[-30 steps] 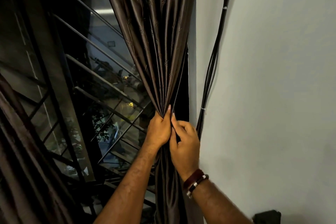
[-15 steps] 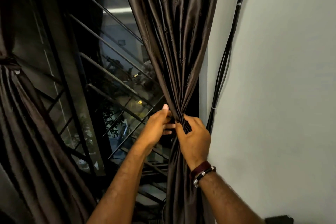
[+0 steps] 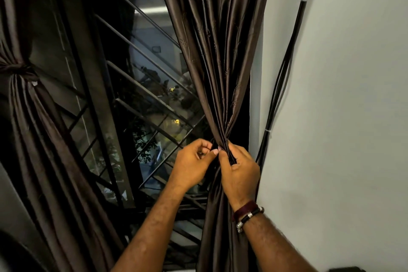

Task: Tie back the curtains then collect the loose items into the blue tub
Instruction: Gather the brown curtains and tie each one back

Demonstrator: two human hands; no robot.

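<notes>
While bunched at window's right edge beside wall, right curtain (image 3: pixel 218 55) gripped by right hand (image 3: pixel 239 172); left hand (image 3: pixel 193 164) pinching dark tie-back (barely visible). Next: knotting calls for tension.

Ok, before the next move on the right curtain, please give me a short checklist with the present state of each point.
1. Right curtain gathered into one bunch at the hands: ok.
2. Right hand keeps a grip on the bunch: ok.
3. Left hand pinches something at the bunch: ok; what it pinches, cannot tell.
4. Tie closed around the bunch: cannot tell.
5. Left curtain already tied back: ok.
6. Cables on the wall stay outside the bunch: ok.
</notes>
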